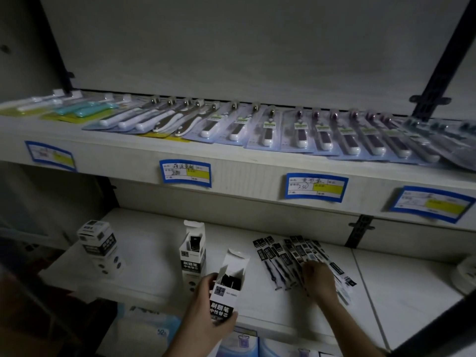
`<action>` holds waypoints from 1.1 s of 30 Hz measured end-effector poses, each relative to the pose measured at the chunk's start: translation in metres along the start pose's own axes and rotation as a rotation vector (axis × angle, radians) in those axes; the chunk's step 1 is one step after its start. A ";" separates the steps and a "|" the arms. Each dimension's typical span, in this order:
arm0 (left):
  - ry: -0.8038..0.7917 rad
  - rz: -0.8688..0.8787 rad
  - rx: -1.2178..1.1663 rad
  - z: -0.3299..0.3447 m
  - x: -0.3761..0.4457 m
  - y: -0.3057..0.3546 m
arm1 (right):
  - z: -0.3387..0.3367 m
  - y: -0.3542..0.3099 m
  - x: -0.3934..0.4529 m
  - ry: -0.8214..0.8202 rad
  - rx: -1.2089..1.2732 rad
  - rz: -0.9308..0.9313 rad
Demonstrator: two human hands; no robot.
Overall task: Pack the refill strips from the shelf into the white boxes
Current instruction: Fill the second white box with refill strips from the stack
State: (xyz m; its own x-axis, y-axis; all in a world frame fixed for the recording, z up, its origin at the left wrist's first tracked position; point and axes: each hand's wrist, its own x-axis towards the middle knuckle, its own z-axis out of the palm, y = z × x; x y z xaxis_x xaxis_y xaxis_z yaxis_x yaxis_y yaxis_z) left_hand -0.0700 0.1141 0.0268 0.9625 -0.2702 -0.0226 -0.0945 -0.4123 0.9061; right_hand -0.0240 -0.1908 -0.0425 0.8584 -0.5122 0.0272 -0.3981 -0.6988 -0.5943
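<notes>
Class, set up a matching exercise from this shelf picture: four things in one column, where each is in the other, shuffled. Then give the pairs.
1. open white box
2. refill strips
3. closed white box
4. toothbrush packs

A. upper shelf
B. under the right hand
C. in the left hand
D. lower shelf, far left

Pairs: 1-C, 2-B, 3-D, 4-A

Open box (193,249) stands left of strips (296,258), seemingly touching neither.

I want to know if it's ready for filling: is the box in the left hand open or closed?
Open: the held box has its top flap raised, with dark contents showing inside. The left hand grips it.
</notes>
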 end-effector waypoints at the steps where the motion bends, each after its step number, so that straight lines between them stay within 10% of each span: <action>1: -0.004 -0.008 0.001 0.000 -0.001 -0.002 | 0.002 0.003 0.003 -0.008 -0.049 -0.010; 13: -0.011 -0.069 -0.022 -0.001 -0.007 -0.016 | 0.016 -0.005 0.036 -0.150 -0.385 0.091; 33: -0.032 0.022 0.011 0.014 0.011 -0.004 | -0.119 -0.101 -0.082 -0.259 0.792 -0.069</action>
State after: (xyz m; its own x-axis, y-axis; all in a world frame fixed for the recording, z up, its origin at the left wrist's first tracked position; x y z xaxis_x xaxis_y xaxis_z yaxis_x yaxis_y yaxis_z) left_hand -0.0621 0.1005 0.0166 0.9515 -0.3071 -0.0167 -0.1184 -0.4158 0.9017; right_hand -0.0926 -0.1373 0.1109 0.9582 -0.2828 -0.0438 -0.0798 -0.1169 -0.9899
